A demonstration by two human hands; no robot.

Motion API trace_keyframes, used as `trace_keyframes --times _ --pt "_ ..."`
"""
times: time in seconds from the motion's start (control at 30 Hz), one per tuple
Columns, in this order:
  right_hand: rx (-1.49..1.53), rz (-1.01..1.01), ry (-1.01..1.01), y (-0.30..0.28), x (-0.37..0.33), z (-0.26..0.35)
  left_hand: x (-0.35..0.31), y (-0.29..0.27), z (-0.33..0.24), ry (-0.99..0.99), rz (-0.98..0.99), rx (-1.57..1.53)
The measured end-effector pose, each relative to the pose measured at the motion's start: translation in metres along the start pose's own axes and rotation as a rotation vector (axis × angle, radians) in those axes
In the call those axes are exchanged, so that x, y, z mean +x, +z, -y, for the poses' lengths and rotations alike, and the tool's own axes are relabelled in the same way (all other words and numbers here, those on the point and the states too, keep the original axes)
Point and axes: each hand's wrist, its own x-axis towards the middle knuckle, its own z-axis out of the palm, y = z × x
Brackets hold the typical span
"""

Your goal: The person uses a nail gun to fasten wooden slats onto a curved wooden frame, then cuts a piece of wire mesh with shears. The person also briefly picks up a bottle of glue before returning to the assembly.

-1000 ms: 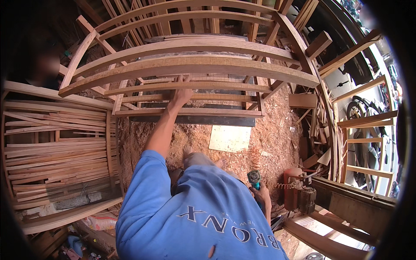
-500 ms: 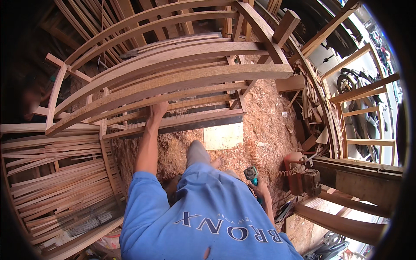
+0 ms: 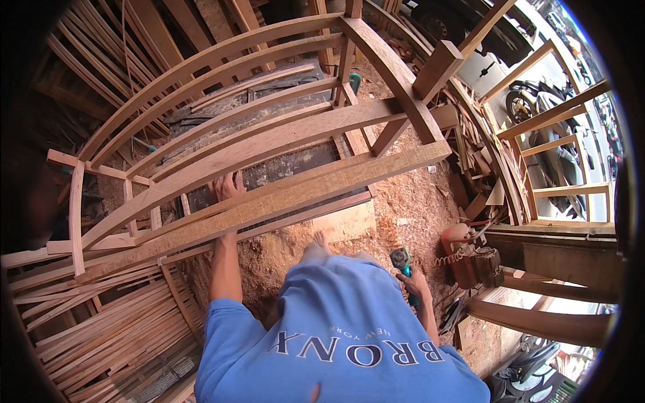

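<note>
A large wooden frame (image 3: 282, 134) with long curved rails and square posts tilts over the low dark bench ahead. My left arm passes beneath its nearest beam (image 3: 289, 211). Between the rails my left hand (image 3: 227, 187) shows, its fingers bent at a rail and closed on the frame; part of the grip is hidden. Low at my right side, my right hand (image 3: 418, 283) is wrapped around a teal power tool (image 3: 401, 258) with a dark round head. The tool is apart from the frame.
Stacked wooden strips (image 3: 101, 322) fill the left. An orange-red machine (image 3: 463, 258) with a coiled hose stands to the right, near curved timber and offcuts. Shavings cover the floor around a pale board (image 3: 349, 221). The dark benchtop (image 3: 289, 168) lies under the frame. Motorbikes (image 3: 547, 127) stand beyond.
The wooden frame has tipped, its near beam coming lower and closer to me. My left hand now shows between the rails. My right hand and the power tool have shifted slightly right.
</note>
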Motion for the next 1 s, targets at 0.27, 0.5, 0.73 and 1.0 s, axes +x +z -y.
trace_keyframes --times 0.27,0.5,0.73,1.0 --pt "0.121 -0.186 0.050 -0.032 0.027 0.023 -0.004 -0.001 0.008 -0.009 -0.001 0.038" --pt "0.270 -0.253 0.118 -0.089 0.057 0.009 0.001 -0.012 -0.013 -0.091 0.197 0.125" --pt "0.232 -0.240 0.018 -0.153 0.130 -0.050 -0.013 -0.020 -0.061 -0.096 0.382 0.317" --pt "0.156 -0.200 0.061 -0.226 0.237 -0.152 -0.039 -0.023 -0.135 -0.723 0.351 0.233"
